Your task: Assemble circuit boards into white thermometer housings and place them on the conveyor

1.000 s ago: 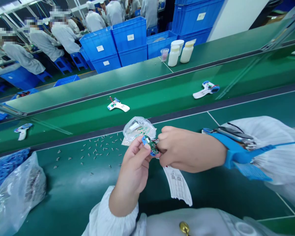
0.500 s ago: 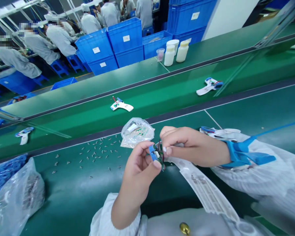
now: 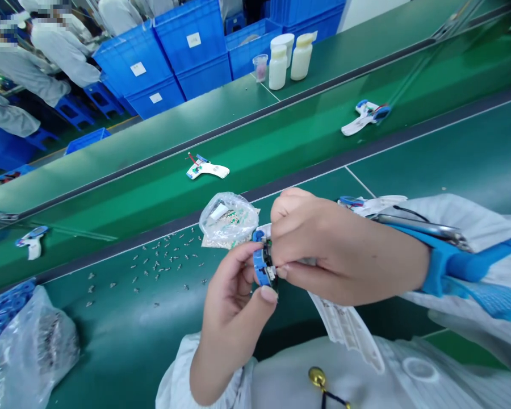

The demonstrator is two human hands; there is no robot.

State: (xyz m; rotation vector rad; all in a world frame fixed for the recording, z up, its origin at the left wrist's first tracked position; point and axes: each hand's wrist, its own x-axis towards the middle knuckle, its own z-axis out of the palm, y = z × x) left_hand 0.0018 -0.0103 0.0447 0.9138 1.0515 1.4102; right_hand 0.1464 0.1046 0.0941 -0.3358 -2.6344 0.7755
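Note:
My left hand (image 3: 238, 307) is closed on a small blue-framed circuit board (image 3: 262, 266), thumb at its lower edge and fingers behind. My right hand (image 3: 323, 244) pinches a small white wire plug at the board's white connector (image 3: 271, 272); its fingers hide most of the plug. A white curved housing half (image 3: 349, 326), like a pistol-grip thermometer shell, hangs below my right hand, ribbed inner side showing. Just beyond the hands lies a clear bag (image 3: 230, 218) of small parts.
Loose small metal parts (image 3: 157, 264) are scattered left of the bag. A plastic bag (image 3: 34, 352) and blue parts (image 3: 8, 318) lie at the left. Part-assembled housings (image 3: 208, 168) rest on the green belt (image 3: 272, 145). White bottles (image 3: 277, 68) and blue crates (image 3: 191, 40) stand beyond; co-workers sit farther back.
The board has turned in my left hand, showing its blue edge and white connector. My right hand, earlier a little apart with the white plug, has closed in against the board. The view has tilted down.

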